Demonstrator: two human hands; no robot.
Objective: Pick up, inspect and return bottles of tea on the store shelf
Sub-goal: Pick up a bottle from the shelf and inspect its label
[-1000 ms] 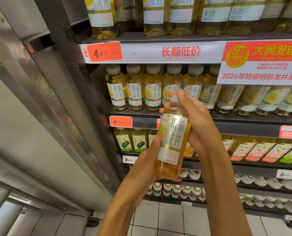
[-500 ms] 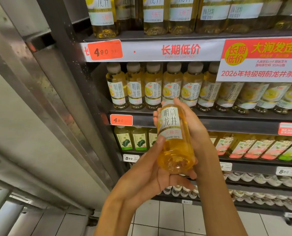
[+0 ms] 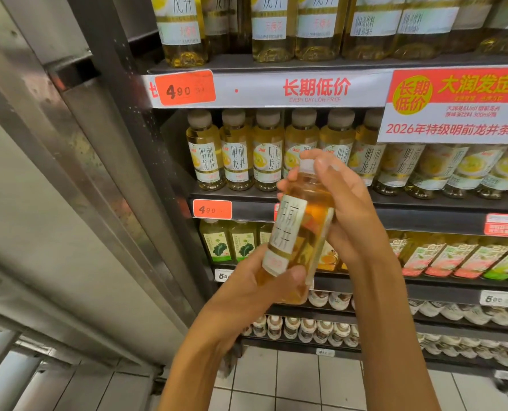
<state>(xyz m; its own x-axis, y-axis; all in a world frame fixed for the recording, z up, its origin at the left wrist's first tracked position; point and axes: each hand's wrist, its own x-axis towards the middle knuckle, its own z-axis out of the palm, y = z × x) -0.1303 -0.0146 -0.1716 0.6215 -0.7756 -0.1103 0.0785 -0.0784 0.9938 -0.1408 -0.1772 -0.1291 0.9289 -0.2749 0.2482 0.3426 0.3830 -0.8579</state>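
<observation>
My left hand [image 3: 246,287] cups the base of the clear plastic bottle of amber tea with the white paper label [image 3: 298,232], thumb wrapped across the front just under the label and fingers curled behind, while my right hand [image 3: 344,209] closes round the shoulder and the pale cap end, one finger lifted off near the top. Both grips are clamped on this one bottle, which hangs tilted in the air in front of the shelving, cap leaning up and away, level with the front edge of the dark metal shelf [image 3: 424,209] that carries the row of matching tea bottles [image 3: 237,152]. It looks full, so I judge it moderately heavy for its size, with the weight shifting as the liquid sloshes when I turn it. The wall should be thin plastic that gives under a hard squeeze; the smooth sides and glossy label may be slippery, so the firm places to hold are the stiff base and the ridged neck below the cap. It would probably survive a drop rather than shatter. For returning it, I would carry it by the neck and set it upright at the shelf's front edge, above the orange price tag [image 3: 212,209].
</observation>
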